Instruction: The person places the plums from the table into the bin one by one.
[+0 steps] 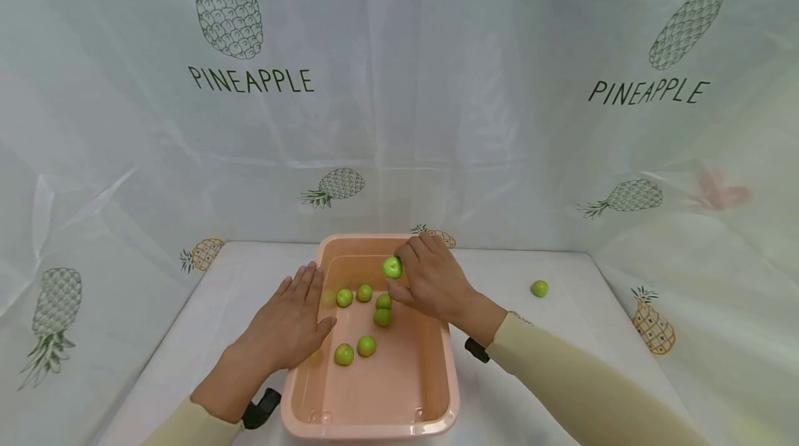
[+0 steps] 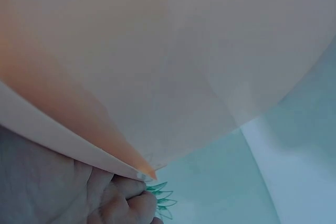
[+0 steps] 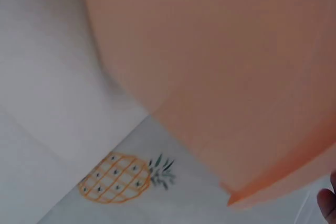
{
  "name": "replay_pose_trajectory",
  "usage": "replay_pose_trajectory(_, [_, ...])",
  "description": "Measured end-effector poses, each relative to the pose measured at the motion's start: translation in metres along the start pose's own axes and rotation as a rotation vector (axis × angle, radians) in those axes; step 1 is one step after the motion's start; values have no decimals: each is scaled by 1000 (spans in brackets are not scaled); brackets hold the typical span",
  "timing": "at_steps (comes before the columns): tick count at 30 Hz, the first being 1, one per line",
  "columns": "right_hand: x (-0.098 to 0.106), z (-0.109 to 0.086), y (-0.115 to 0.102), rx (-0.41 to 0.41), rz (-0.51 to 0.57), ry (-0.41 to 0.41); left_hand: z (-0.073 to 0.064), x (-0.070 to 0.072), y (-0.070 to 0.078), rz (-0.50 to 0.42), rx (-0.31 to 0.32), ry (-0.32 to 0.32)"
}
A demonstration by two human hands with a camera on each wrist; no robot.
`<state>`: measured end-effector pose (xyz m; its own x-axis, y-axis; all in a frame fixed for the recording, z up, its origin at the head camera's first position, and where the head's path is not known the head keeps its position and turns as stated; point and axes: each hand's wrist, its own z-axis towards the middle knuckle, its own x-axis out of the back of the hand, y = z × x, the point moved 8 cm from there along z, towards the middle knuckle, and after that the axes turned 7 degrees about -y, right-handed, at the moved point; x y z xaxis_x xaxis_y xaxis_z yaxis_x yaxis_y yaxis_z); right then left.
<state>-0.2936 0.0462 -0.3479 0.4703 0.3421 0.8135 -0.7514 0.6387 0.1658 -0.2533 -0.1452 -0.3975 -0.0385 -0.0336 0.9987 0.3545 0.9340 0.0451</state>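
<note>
A pink plastic basin point(image 1: 387, 397) stands in the middle of the table, with several small round green fruits point(image 1: 366, 345) lying on its floor. Over its far right part, my right hand point(image 1: 433, 279) pinches one green fruit point(image 1: 392, 267) between thumb and fingers, above the others. My left hand point(image 1: 290, 324) lies along the basin's left rim, fingers straight and pointing away, thumb reaching over the inside. In the left wrist view, the palm and fingers point(image 2: 126, 203) touch the underside of the rim. Only a fingertip point(image 3: 328, 203) of the right hand shows in the right wrist view.
Another green fruit point(image 1: 539, 288) lies on the white table point(image 1: 505, 349), right of the basin. Behind and around the table hangs a pale curtain point(image 1: 399, 99) printed with pineapples. A dark wrist strap point(image 1: 262, 408) sits on the left forearm.
</note>
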Motion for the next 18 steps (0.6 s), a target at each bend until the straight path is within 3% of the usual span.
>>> replay_pose_trajectory(10, [-25,17,-31,57,77,-160,-1,1,-1,-10,7,-9])
replay_pose_trajectory(18, [-40,19,-37,48,14,-207,-1,1,0,-6,-7,4])
